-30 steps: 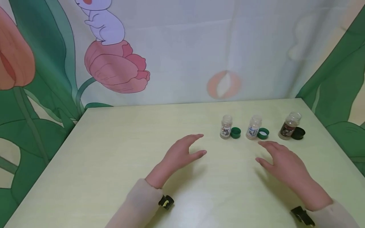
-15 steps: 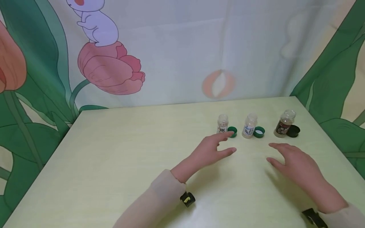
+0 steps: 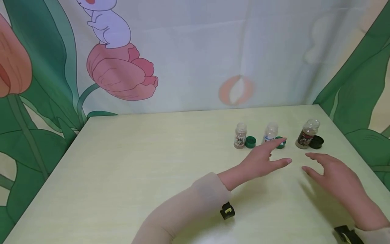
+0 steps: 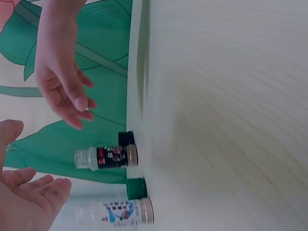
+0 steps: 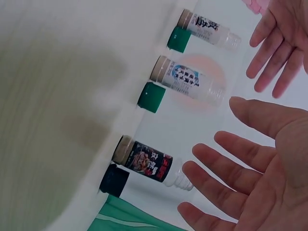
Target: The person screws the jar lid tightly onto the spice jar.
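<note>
Three small clear seasoning jars without lids stand in a row at the right of the table. The leftmost jar (image 3: 240,136) has a green cap (image 3: 251,142) beside it. My left hand (image 3: 263,159) hovers in front of the middle jar (image 3: 271,131), fingers extended and holding nothing; it partly covers that jar and its green cap (image 5: 152,97). The right jar (image 3: 307,134), with a dark label, has a black cap (image 3: 317,142) at its foot. In front of it my right hand (image 3: 336,173) is held in the air, fingers spread and relaxed, touching nothing.
The pale table (image 3: 137,176) ends at a back edge against a printed cloth (image 3: 189,64) with flowers and a white animal. Green leaf patterns hang by both sides. A black wrist strap (image 3: 227,210) sits at the left cuff.
My left hand has moved right, from left of the jars past the first one to the middle one. The right hand has shifted right too. Jars and caps stay in place.
</note>
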A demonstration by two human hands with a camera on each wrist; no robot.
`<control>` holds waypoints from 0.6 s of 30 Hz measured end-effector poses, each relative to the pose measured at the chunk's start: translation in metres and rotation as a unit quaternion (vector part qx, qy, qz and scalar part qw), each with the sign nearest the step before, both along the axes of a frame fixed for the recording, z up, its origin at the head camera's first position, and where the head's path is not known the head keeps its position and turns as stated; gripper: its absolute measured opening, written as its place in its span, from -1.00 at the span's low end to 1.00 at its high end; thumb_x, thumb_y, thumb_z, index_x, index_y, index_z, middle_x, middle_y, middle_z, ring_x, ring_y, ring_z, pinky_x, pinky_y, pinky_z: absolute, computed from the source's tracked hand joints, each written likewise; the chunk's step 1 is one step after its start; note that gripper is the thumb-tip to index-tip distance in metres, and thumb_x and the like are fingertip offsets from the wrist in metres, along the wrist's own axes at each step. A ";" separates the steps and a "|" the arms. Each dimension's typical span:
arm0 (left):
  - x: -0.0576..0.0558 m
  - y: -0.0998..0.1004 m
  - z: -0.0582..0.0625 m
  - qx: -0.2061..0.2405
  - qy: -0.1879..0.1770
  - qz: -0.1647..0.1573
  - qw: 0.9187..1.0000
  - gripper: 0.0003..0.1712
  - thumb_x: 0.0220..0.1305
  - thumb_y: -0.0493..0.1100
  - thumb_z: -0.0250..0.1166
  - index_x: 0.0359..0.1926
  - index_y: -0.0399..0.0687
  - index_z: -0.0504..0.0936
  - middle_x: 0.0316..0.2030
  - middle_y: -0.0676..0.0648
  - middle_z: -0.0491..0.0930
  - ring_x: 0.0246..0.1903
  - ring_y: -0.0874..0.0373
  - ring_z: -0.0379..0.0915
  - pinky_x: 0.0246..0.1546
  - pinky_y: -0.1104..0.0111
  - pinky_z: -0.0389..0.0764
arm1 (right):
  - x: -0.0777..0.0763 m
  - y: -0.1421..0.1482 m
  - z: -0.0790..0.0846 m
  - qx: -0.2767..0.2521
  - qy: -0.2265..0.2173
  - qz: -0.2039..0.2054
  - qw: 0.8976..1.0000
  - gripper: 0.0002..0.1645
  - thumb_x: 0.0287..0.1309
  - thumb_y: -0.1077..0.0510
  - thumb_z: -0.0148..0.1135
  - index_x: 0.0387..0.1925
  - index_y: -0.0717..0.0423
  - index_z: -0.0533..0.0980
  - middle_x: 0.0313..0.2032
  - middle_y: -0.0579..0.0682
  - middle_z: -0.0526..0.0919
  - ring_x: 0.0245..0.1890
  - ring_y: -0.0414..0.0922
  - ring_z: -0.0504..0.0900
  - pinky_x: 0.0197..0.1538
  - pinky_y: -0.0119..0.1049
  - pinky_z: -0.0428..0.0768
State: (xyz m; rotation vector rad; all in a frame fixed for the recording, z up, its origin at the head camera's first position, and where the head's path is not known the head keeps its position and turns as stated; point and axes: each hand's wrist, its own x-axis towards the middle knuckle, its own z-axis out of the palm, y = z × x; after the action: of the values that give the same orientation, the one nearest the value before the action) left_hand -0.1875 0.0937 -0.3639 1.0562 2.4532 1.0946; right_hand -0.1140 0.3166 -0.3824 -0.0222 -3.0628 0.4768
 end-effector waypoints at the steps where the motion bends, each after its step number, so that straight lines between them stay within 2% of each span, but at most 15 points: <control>1: 0.000 0.004 0.000 0.002 0.001 -0.001 1.000 -0.24 0.49 0.07 0.23 0.58 0.04 0.20 0.54 0.03 0.31 0.43 0.15 0.41 0.26 0.54 0.54 | 0.000 0.001 0.000 -0.001 0.003 0.000 1.000 -0.35 0.37 0.00 0.28 0.28 0.38 0.45 0.24 0.51 0.50 0.21 0.48 0.48 0.07 0.40 0.53; 4: -0.001 0.018 0.000 0.009 -0.003 -0.004 1.000 -0.23 0.50 0.08 0.22 0.59 0.03 0.18 0.54 0.03 0.30 0.44 0.18 0.40 0.23 0.57 0.54 | -0.001 0.004 -0.001 -0.004 0.009 0.000 1.000 -0.36 0.38 0.00 0.28 0.27 0.39 0.46 0.23 0.50 0.52 0.17 0.48 0.52 0.03 0.38 0.55; 9: -0.003 0.040 -0.001 0.026 -0.032 0.001 0.999 -0.21 0.50 0.08 0.21 0.60 0.04 0.14 0.54 0.04 0.29 0.46 0.22 0.36 0.23 0.57 0.54 | -0.001 0.011 -0.003 -0.005 -0.004 -0.004 1.000 -0.34 0.39 -0.04 0.26 0.26 0.40 0.46 0.17 0.49 0.57 0.08 0.45 0.59 -0.02 0.35 0.57; 14: -0.008 0.058 -0.005 0.023 -0.044 0.023 0.999 -0.21 0.51 0.10 0.20 0.61 0.08 0.12 0.55 0.07 0.28 0.46 0.23 0.35 0.29 0.52 0.52 | 0.000 0.016 -0.008 -0.012 -0.017 -0.004 1.000 -0.33 0.40 -0.05 0.25 0.28 0.40 0.45 0.17 0.48 0.57 0.09 0.43 0.59 -0.03 0.33 0.58; 18: -0.013 0.072 -0.010 0.015 -0.042 0.051 0.998 -0.19 0.49 0.10 0.22 0.61 0.09 0.12 0.56 0.09 0.25 0.49 0.25 0.29 0.41 0.48 0.42 | 0.000 0.017 -0.012 -0.020 -0.018 -0.001 1.000 -0.34 0.41 -0.06 0.23 0.27 0.40 0.45 0.18 0.48 0.57 0.10 0.43 0.59 -0.01 0.33 0.58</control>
State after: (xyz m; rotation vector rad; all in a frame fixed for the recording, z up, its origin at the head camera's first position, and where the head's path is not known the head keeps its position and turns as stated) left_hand -0.2007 0.1659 -0.3741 0.8819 2.4542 1.1862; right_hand -0.1141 0.3336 -0.3947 -0.0350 -3.0875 0.5420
